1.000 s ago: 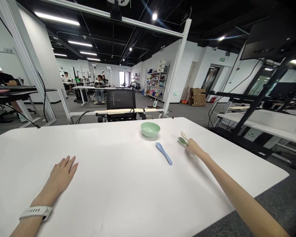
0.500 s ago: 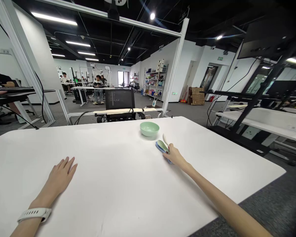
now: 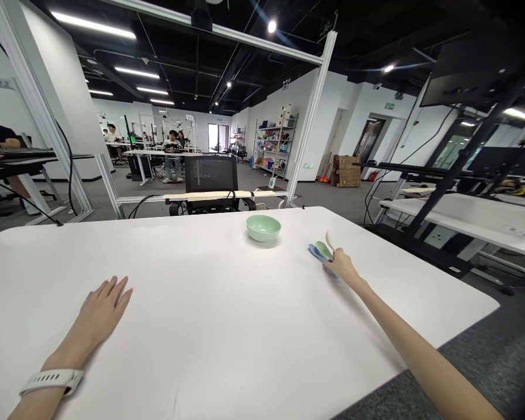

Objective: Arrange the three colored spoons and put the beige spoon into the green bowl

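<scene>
My right hand (image 3: pixel 345 267) is closed round several spoons over the right part of the white table (image 3: pixel 192 326). Among them are a blue spoon (image 3: pixel 317 252), a green spoon (image 3: pixel 324 249) and a pale cream spoon (image 3: pixel 329 240); their handles are partly hidden by my fingers. To the left of them, towards the far edge, a light green bowl (image 3: pixel 263 228) stands upright, apart from my hand. Its inside looks bare as far as I can see. My left hand (image 3: pixel 100 312) lies flat on the tabletop at the left, fingers stretched, holding nothing.
A metal frame (image 3: pixel 311 116) rises beyond the far edge, with a black mesh chair (image 3: pixel 210 175) behind it. To the right stands another white desk (image 3: pixel 472 221) with a dark monitor stand. Several people sit at desks farther back.
My right hand has moved to the right with the spoons, farther from the bowl. My left hand has stayed flat on the table; the view has shifted slightly.
</scene>
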`<state>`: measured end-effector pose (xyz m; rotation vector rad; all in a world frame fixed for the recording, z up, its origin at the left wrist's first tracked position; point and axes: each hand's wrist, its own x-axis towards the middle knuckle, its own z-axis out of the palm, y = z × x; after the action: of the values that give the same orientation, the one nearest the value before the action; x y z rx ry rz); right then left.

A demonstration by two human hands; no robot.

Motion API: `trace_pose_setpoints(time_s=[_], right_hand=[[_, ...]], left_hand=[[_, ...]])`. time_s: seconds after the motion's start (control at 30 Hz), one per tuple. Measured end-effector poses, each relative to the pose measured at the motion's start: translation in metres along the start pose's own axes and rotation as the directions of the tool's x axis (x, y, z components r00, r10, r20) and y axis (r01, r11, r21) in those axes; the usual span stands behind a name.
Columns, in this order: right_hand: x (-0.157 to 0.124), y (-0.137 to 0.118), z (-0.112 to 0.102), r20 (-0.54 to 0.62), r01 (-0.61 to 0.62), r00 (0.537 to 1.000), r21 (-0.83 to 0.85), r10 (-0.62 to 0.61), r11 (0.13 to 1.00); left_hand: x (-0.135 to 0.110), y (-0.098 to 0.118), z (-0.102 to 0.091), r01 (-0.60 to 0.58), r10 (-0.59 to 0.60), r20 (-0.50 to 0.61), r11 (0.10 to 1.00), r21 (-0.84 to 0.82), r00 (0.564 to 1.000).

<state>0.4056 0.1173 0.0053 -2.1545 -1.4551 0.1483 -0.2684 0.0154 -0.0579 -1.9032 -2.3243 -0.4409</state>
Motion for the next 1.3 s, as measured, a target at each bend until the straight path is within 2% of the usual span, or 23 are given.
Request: trace_pose_setpoints(time_s=[0.2,0.4,0.53,0.67,0.87,1.3], right_hand=[[0.002,-0.001,-0.002,0.004,0.003,1.0,-0.007,-0.003,1.0],[-0.011,-0.015,-0.008,-0.11,0.106,0.989,0.034,-0.102,0.994],[-0.036,-0.03,0.009,-0.081,0.266,0.963,0.15,-0.257,0.952],[-0.068,-0.051,0.035,-0.043,0.336,0.941,0.25,-0.336,0.908],[-0.095,-0.074,0.052,-0.017,0.321,0.945,0.253,-0.327,0.913],[-0.095,-0.08,0.052,0.049,0.294,0.951,0.174,-0.306,0.94]], left_hand=[[0.001,0.001,-0.003,0.01,-0.01,0.014,1.0,0.015,1.0],[-0.001,0.003,-0.003,0.009,-0.009,0.015,1.0,0.019,1.0],[-0.002,0.004,-0.003,0.015,-0.015,0.012,1.0,-0.003,1.0],[0.0,0.003,-0.002,0.009,-0.009,-0.001,1.0,0.011,1.0],[0.001,0.002,-0.002,-0.006,0.006,0.015,0.999,0.046,1.0],[0.001,0.004,-0.003,-0.005,0.006,-0.008,0.999,0.037,1.0]])
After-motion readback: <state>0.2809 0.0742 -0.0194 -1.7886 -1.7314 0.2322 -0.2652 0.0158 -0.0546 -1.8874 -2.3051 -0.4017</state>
